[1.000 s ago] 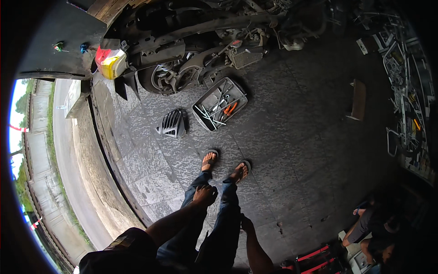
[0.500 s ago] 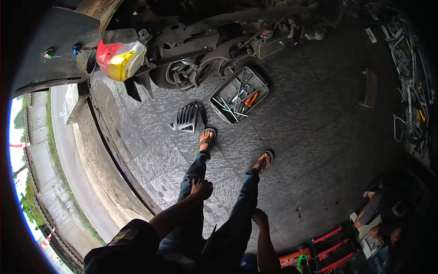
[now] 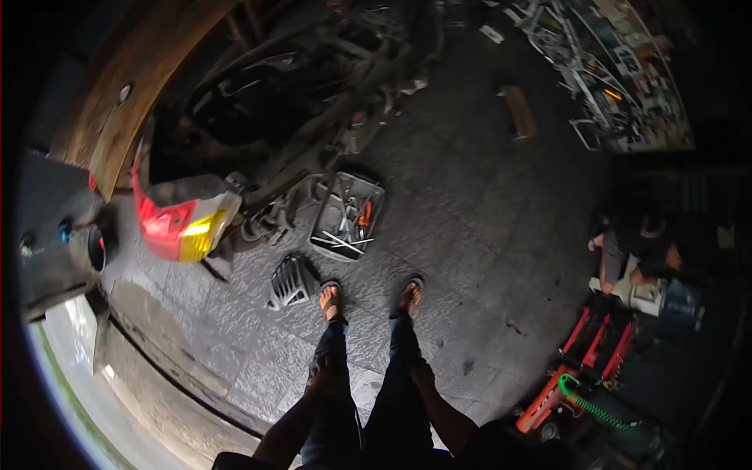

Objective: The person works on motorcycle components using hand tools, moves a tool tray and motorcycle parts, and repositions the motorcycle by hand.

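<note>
Two bare hands hang low by the legs of a person standing on a dark, worn floor, seen from above. The left hand [image 3: 321, 376] is at the left leg, apparently against the jeans; the right hand [image 3: 423, 374] is beside the right leg. Both are dim and blurred, so I cannot tell whether the fingers are spread or curled; no object shows in either.

Just ahead of the sandalled feet [image 3: 330, 301] are the nearest loose things. A grey plastic cover [image 3: 293, 282] with slatted vents lies close by the left foot. Beyond it, a little to the right, sits a shallow tray [image 3: 333, 252] of metal hand tools, among them orange-handled pliers [image 3: 364, 217]. Past the tray stands a stripped, dark vehicle frame [image 3: 333, 106], with a red, yellow and clear light unit [image 3: 176, 227] at its left end.

Off to the right, well apart, another person [image 3: 638, 243] sits low near a red metal rack [image 3: 599, 341] and a coiled green hose [image 3: 599, 411].

I would judge this a pause between handling steps: legs upright, the tools and cover all out of the hands' reach. Picking up either the cover or a tool would call for a deep bend or squat, and for the tray a forward reach, minding the rods jutting across its edge.
</note>
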`<state>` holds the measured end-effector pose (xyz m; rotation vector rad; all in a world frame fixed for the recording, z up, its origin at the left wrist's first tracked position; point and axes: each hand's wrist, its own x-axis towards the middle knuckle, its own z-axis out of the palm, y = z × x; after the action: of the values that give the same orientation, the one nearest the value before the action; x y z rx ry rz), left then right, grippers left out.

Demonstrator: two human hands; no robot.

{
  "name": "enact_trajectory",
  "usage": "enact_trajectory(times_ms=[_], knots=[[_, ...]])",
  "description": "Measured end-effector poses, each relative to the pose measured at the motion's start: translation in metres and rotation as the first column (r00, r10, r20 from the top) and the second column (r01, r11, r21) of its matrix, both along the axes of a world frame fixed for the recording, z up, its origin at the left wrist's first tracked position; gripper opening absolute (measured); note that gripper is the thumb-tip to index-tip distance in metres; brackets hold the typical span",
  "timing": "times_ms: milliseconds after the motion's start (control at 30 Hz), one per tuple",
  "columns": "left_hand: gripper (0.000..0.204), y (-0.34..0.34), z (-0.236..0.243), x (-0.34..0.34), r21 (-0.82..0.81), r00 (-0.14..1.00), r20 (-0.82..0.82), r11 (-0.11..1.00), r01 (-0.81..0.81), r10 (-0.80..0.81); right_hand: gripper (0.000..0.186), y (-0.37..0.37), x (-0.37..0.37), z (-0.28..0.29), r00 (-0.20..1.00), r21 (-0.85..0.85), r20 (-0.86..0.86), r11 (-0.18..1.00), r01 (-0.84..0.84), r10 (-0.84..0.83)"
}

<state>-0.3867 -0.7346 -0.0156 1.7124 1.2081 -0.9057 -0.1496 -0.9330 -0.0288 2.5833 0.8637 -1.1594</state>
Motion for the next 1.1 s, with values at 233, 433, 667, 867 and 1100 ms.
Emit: enact_trajectory(times_ms=[233,433,667,867,1100], knots=[[0.066,0.009,0.003,0.014,-0.065,0.990,-0.110,0.995,0.077,-0.083,0.048,0.044,-0.052,-0.006,0.903,-0.254,-0.140,0.897,0.363,-0.405],[0.075,0.000,0.008,0.016,-0.089,0.984,-0.113,0.988,0.129,-0.138,0.050,0.031,-0.055,0.010,0.782,-0.399,-0.162,0.765,0.506,-0.602],[0.084,0.002,0.000,0.013,-0.134,0.979,-0.119,0.980,0.147,-0.164,0.056,0.031,-0.044,0.016,0.772,-0.317,-0.107,0.758,0.570,-0.626],[0.090,-0.030,-0.013,0.033,-0.172,0.995,-0.074,0.983,0.059,-0.073,0.052,-0.053,-0.050,-0.026,0.950,-0.103,-0.054,0.948,0.301,-0.308],[0.065,0.032,0.025,0.028,-0.167,0.979,-0.202,0.986,-0.011,-0.023,0.060,0.029,-0.051,0.013,0.848,-0.299,-0.131,0.837,0.459,-0.513]])
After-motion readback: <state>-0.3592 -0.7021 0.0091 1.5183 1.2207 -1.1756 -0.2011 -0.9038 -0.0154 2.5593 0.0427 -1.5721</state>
